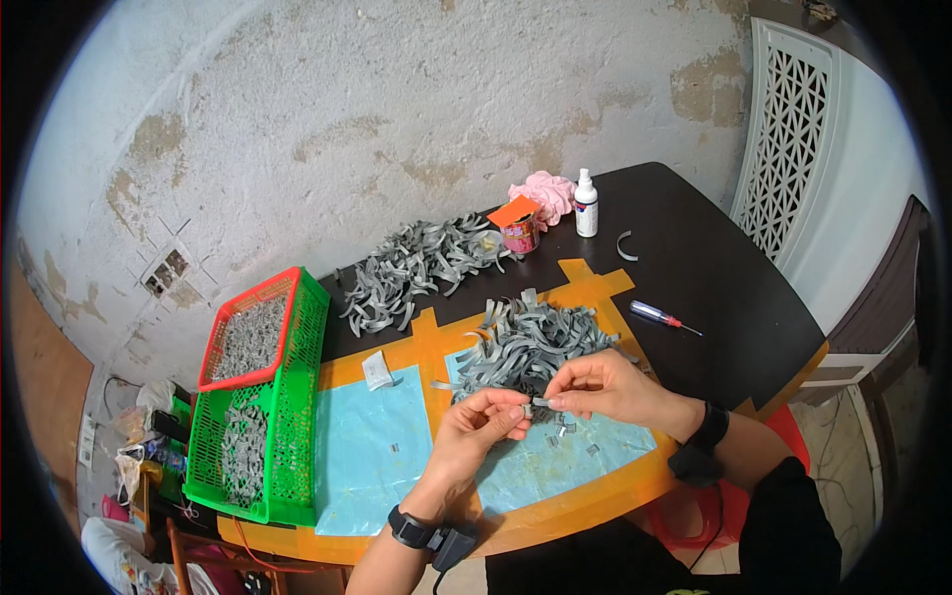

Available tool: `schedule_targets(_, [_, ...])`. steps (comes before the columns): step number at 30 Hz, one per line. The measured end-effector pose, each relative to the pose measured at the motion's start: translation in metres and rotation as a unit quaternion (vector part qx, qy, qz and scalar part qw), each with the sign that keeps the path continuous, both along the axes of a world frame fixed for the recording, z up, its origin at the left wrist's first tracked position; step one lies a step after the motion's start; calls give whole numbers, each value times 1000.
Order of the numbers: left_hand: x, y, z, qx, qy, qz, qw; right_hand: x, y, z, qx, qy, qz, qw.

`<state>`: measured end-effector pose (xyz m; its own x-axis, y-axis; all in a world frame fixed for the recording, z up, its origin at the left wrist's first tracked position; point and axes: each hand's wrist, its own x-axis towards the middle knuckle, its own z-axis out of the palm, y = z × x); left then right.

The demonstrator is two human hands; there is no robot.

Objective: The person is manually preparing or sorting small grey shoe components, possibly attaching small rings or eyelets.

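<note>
My left hand (483, 424) and my right hand (607, 389) meet over the blue sheet, thumb and fingers pinched. Between the fingertips is a small grey piece (540, 402), mostly covered; I cannot make out its exact kind. Both hands appear to grip it, one from each side. Just beyond them lies a heap of curved grey strips (531, 342). A few small shiny bits (565, 429) are scattered on the blue sheet (535, 481) below the fingers.
A second heap of grey strips (421, 263) lies farther back. At left, a red basket (290, 327) rests on a green basket (307, 436), both holding small grey parts. A screwdriver (656, 314), white bottle (586, 208), tin (521, 236), pink cloth (545, 191) and white packet (377, 371) lie around.
</note>
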<state>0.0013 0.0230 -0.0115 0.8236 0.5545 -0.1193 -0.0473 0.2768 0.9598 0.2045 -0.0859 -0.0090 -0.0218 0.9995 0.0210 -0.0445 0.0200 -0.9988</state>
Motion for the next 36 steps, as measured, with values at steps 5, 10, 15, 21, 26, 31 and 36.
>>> schedule_targets(5, [-1,0,-1,-7,-8,-6,1000,-1,0,3,-14,10,32,999])
schedule_targets(10, [0,-5,5,-23,-9,-20,999,0,0,0,-29,49,55,997])
schedule_targets(15, [2,-5,5,-49,-13,22,998,0,-1,0,-29,45,32,998])
schedule_targets(21, [-3,3,-8,27,-23,-20,999,-4,0,2,-30,26,39,998])
schedule_targets(26, [0,-2,1,-27,-37,-11,999,-1,-1,3,-40,42,26,998])
schedule_targets(31, [-1,0,-5,-11,-49,-17,999,-1,0,2,-55,59,62,995])
schedule_targets(36, [0,-1,-7,2,-65,-19,998,0,0,0,-67,79,84,991])
